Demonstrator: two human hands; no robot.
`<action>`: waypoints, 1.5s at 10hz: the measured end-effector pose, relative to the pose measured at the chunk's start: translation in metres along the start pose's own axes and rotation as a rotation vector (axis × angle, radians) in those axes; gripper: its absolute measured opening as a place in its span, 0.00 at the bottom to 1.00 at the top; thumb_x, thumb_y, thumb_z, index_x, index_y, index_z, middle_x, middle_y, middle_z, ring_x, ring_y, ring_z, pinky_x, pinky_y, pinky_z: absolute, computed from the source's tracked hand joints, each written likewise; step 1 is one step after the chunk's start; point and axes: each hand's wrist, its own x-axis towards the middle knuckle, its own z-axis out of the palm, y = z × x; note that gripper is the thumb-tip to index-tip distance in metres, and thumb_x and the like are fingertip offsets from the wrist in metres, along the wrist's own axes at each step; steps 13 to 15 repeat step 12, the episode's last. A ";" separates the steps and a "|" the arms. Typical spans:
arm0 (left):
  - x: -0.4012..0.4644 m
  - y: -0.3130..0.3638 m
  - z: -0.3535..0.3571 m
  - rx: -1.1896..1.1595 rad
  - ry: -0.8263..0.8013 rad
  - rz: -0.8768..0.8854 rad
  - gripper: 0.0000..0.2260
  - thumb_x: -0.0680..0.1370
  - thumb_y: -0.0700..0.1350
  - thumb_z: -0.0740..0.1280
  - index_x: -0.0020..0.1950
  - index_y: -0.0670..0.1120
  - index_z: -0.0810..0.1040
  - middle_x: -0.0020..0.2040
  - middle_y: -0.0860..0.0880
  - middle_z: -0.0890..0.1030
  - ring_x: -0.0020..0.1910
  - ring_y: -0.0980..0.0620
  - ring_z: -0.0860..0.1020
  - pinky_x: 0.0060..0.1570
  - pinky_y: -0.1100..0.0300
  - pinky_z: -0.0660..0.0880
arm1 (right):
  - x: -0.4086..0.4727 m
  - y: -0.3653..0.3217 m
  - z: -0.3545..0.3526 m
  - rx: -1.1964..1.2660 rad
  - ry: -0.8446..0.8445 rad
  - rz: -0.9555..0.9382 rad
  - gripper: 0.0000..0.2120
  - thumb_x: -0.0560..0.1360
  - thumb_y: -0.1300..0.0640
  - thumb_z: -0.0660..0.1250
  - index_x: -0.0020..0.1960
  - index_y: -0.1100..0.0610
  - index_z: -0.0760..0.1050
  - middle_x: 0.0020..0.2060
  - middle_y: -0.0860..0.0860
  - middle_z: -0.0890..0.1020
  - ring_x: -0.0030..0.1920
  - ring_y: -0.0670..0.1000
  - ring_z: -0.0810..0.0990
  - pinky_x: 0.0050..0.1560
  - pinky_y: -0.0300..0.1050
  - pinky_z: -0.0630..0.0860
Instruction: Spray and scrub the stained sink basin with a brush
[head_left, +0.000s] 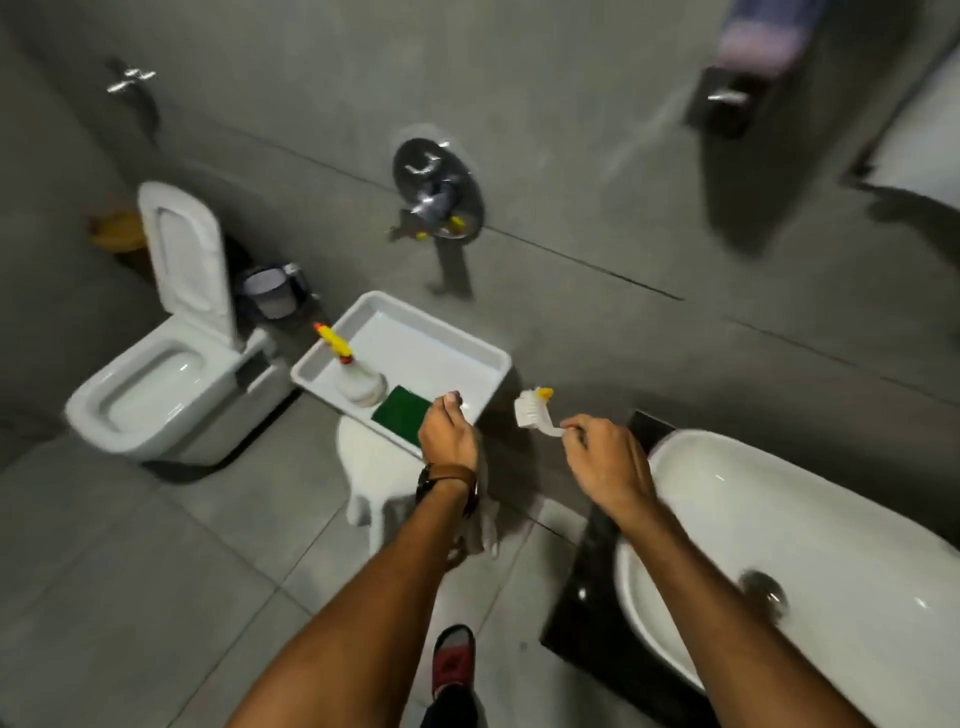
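Observation:
A white oval sink basin (810, 525) with a dark drain sits on a black counter at the lower right. My right hand (605, 460) holds a white scrub brush (532, 410) by its handle, bristle head up, left of the basin. My left hand (448, 434) is curled at the near edge of a white tray (447, 343); whether it grips the rim I cannot tell. Inside the tray stand a clear spray bottle (358, 382) with a yellow nozzle and a green scouring pad (402, 413).
The tray rests on a white stool (371, 467). An open white toilet (156, 374) stands at the left, with a small bin behind it. Chrome shower fittings (436, 192) are on the grey wall. A red slipper (453, 660) shows on the tiled floor.

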 end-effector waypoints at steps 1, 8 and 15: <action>0.060 -0.041 -0.023 0.005 0.132 -0.112 0.17 0.83 0.46 0.55 0.59 0.37 0.78 0.57 0.36 0.81 0.57 0.37 0.77 0.56 0.52 0.70 | 0.052 -0.041 0.054 0.021 -0.089 -0.055 0.14 0.80 0.59 0.63 0.61 0.57 0.84 0.54 0.61 0.87 0.56 0.64 0.84 0.57 0.55 0.80; 0.217 -0.198 0.047 -0.115 0.369 -0.526 0.23 0.80 0.38 0.57 0.75 0.40 0.56 0.70 0.37 0.70 0.66 0.36 0.72 0.65 0.48 0.69 | 0.245 -0.078 0.295 -0.303 -0.386 -0.261 0.31 0.79 0.66 0.63 0.79 0.50 0.63 0.65 0.55 0.76 0.61 0.60 0.75 0.59 0.57 0.77; 0.205 -0.187 0.033 -0.084 0.348 -0.521 0.26 0.80 0.36 0.57 0.77 0.38 0.53 0.74 0.37 0.65 0.70 0.37 0.67 0.70 0.51 0.64 | 0.216 -0.063 0.260 -0.077 -0.223 -0.111 0.22 0.81 0.60 0.66 0.75 0.54 0.72 0.65 0.56 0.80 0.66 0.59 0.76 0.67 0.56 0.75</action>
